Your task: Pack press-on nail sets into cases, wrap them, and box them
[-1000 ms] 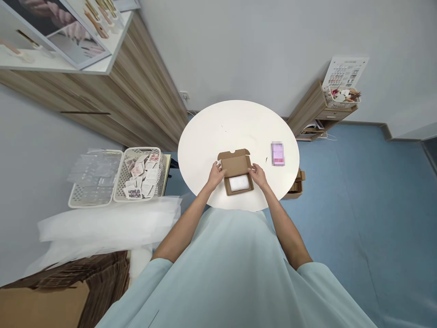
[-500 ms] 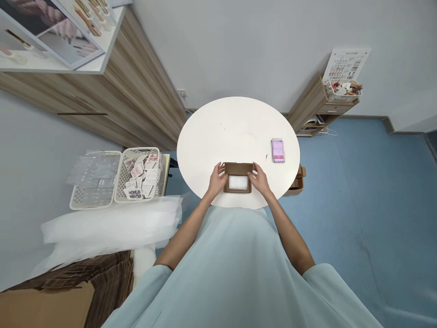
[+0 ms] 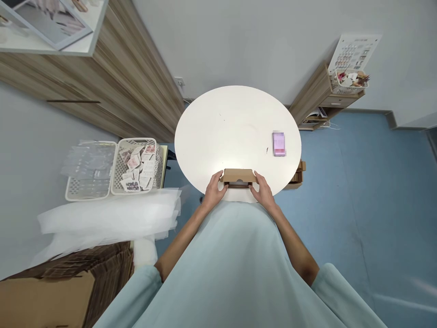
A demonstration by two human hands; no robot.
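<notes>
A small cardboard mailer box sits at the near edge of the round white table, at about six o'clock on the tabletop, right against the person's body. The left hand grips its nine-o'clock end and the right hand its three-o'clock end, fingers curled round the short sides, thumbs up near the lid, which lies nearly flat with only a dark slit showing beneath. It looks light and fairly stiff: thin corrugated board that holds its shape but would dent or bow if squeezed mid-panel, so the corners and short ends are the sensible places to hold. The surface seems matte, not slippery. A pink packet lies at three o'clock on the table, well apart. Off to nine o'clock stands a white basket of sachets.
</notes>
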